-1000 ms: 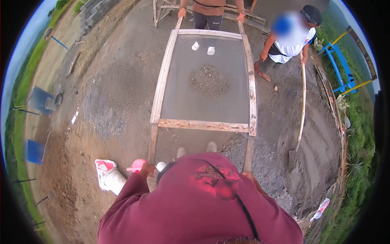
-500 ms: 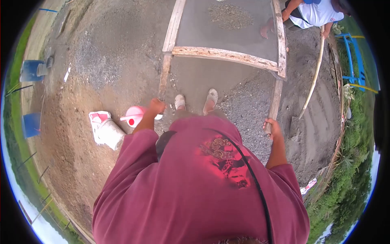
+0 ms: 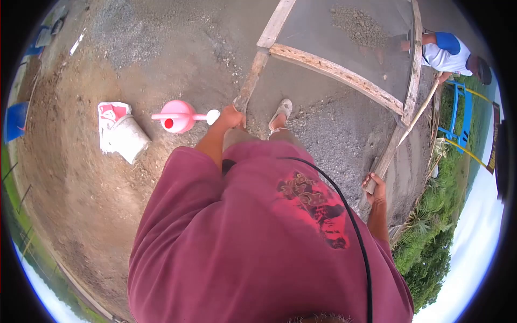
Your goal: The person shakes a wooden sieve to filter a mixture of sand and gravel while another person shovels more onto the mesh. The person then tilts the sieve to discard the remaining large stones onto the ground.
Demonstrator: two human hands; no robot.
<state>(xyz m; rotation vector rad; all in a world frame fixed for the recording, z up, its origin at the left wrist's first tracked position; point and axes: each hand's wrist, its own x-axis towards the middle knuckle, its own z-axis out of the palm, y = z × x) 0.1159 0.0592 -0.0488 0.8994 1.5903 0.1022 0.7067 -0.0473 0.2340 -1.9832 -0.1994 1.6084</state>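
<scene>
The left hand and right hand each have fingers closed tight around a wooden handle of a big framed sieve, which stretches far ahead with gravel heaped on its mesh. The sieve looks stiff, splintery and heavy at the far end, best held at both handle ends.

The sieve frame is a large rectangle of pale, weathered wooden boards with fine grey mesh stretched across it. It runs slantwise from the near centre of the scene to the far right. A small heap of gravel lies on the mesh towards the far end. Both side rails stick out past the near crossbar as handles. The left handle ends in the left hand, and the right handle ends in the right hand.
</scene>
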